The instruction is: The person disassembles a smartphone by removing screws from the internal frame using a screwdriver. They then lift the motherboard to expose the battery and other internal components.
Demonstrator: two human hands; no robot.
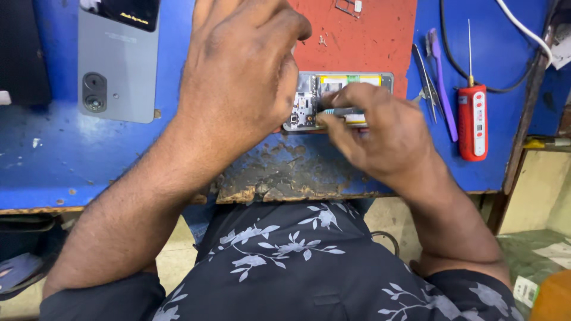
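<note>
1. Working over an opened smartphone (309, 101), its back removed and circuit board exposed, a person bends at a worn blue workbench (59, 160); the phone lies on a red mat (369, 35) at the bench's middle.
2. Judging by the pose, the step in hand is fine work on the board with a slim tool (340, 111); the next move would call for a steady tip and a phone that does not shift.
3. At this moment the right hand (380, 131) is closed in a pinch, thumb and fingers gripping the tool low along its shaft, its tip set against the board.
4. Meanwhile the left hand (238, 77) arches over the phone's left end, fingers curled down; it seems to brace the frame, though the fingertips are hidden and a grip cannot be confirmed.
5. Nearby lie a grey phone back cover (119, 65) at left, tweezers (425, 83), a purple pry tool (443, 89) and a red pen-like tester (473, 122) at right.
</note>
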